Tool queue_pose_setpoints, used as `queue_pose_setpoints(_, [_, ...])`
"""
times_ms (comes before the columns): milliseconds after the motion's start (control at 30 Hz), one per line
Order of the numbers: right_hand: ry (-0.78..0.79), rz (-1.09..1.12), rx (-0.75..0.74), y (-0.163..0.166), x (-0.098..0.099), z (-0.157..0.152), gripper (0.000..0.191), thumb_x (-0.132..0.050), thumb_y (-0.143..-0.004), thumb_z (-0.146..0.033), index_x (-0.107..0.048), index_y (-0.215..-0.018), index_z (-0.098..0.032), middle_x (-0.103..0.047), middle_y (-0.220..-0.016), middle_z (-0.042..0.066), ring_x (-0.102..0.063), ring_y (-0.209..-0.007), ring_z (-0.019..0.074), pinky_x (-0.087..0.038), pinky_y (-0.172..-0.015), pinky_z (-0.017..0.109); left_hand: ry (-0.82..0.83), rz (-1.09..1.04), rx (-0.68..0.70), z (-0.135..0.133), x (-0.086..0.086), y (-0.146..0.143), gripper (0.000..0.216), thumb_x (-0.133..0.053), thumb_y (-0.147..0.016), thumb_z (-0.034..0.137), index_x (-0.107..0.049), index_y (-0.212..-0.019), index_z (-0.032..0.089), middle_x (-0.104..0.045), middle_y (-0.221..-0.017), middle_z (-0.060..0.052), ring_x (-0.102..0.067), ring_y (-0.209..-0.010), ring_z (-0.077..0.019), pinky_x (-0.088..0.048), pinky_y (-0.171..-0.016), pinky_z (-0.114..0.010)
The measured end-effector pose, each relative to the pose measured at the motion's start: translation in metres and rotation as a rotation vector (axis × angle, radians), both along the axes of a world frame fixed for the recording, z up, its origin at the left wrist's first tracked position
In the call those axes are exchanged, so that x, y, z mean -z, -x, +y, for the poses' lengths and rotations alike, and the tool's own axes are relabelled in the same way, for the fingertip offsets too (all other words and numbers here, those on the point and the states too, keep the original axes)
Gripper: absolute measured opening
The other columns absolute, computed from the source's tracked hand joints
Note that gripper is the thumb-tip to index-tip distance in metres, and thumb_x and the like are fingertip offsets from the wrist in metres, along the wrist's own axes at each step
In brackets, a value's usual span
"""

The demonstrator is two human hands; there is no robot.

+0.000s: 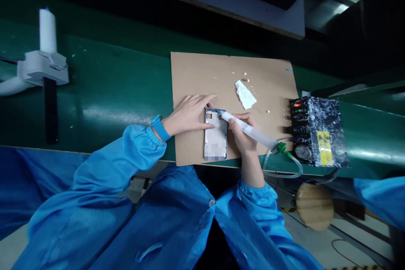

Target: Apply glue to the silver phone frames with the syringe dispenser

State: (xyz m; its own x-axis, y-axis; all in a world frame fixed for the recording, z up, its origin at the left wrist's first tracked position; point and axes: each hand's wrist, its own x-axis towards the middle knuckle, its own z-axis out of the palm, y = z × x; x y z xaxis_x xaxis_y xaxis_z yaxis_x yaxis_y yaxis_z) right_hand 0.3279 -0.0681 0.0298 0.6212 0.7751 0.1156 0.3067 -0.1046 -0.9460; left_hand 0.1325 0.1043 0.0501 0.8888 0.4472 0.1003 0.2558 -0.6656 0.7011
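Observation:
A silver phone frame [215,140] lies flat on a brown cardboard sheet [202,76] on the green bench. My left hand [189,114] rests on the frame's upper left corner, fingers stretched out and pressing it down. My right hand [243,135] is closed around a white glue syringe [249,131], held like a pen. Its blue tip touches the top edge of the frame. A clear hose [284,168] with a green fitting runs from the syringe's back end.
A black, paint-spattered controller box [318,137] with lights and a gauge stands right of the cardboard. A crumpled white wipe [246,94] lies on the cardboard. A white holder with a tube [44,65] stands far left. Another blue sleeve [379,198] shows at right, above a wooden stool [314,206].

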Motion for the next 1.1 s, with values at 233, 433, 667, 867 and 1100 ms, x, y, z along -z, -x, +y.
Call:
queue_pose_setpoints(233, [-0.009, 0.014, 0.010, 0.0005, -0.0009, 0.0007, 0.044, -0.088, -0.089, -0.066, -0.075, -0.096, -0.025, -0.078, -0.081, 0.003, -0.067, -0.064, 0.0172, -0.054, -0.059, 0.031, -0.002, 0.001, -0.004, -0.0001, 0.0017, 0.0000, 0.092, -0.086, -0.092, 0.054, -0.042, -0.168, 0.026, -0.072, -0.141, -0.010, -0.065, -0.134, -0.0344, -0.043, -0.115, -0.047])
queue_pose_setpoints(433, [-0.012, 0.010, 0.011, 0.0009, -0.0031, 0.0011, 0.047, -0.088, -0.089, -0.069, -0.074, -0.096, -0.025, -0.077, -0.080, 0.003, -0.068, -0.066, 0.0182, -0.058, -0.063, 0.033, -0.007, -0.007, 0.004, 0.0011, 0.0054, 0.0003, 0.093, -0.085, -0.093, 0.056, -0.040, -0.169, 0.026, -0.072, -0.142, -0.010, -0.065, -0.134, -0.0343, -0.043, -0.115, -0.048])
queue_pose_setpoints(667, [-0.027, 0.029, 0.004, 0.0010, -0.0048, 0.0019, 0.047, -0.088, -0.088, -0.069, -0.073, -0.093, -0.025, -0.076, -0.078, 0.003, -0.068, -0.064, 0.0185, -0.057, -0.062, 0.033, -0.007, -0.011, 0.002, 0.0009, 0.0052, 0.0001, 0.091, -0.084, -0.094, 0.056, -0.041, -0.169, 0.027, -0.072, -0.141, -0.010, -0.065, -0.134, -0.0341, -0.043, -0.116, -0.048])
queue_pose_setpoints(867, [-0.010, 0.018, 0.013, 0.0005, -0.0051, 0.0021, 0.050, -0.087, -0.087, -0.071, -0.070, -0.090, -0.025, -0.076, -0.077, 0.003, -0.066, -0.062, 0.0178, -0.055, -0.060, 0.031, -0.013, -0.009, 0.000, 0.0010, 0.0058, -0.0001, 0.092, -0.085, -0.093, 0.056, -0.041, -0.169, 0.027, -0.072, -0.141, -0.010, -0.065, -0.133, -0.0339, -0.044, -0.115, -0.047])
queue_pose_setpoints(1100, [0.006, 0.011, 0.012, 0.0009, -0.0073, 0.0021, 0.051, -0.086, -0.087, -0.073, -0.069, -0.089, -0.026, -0.077, -0.078, 0.003, -0.068, -0.063, 0.0186, -0.058, -0.061, 0.033, -0.001, -0.009, 0.002, 0.0015, 0.0054, 0.0002, 0.092, -0.085, -0.093, 0.055, -0.041, -0.168, 0.026, -0.073, -0.141, -0.010, -0.065, -0.133, -0.0333, -0.043, -0.115, -0.047])
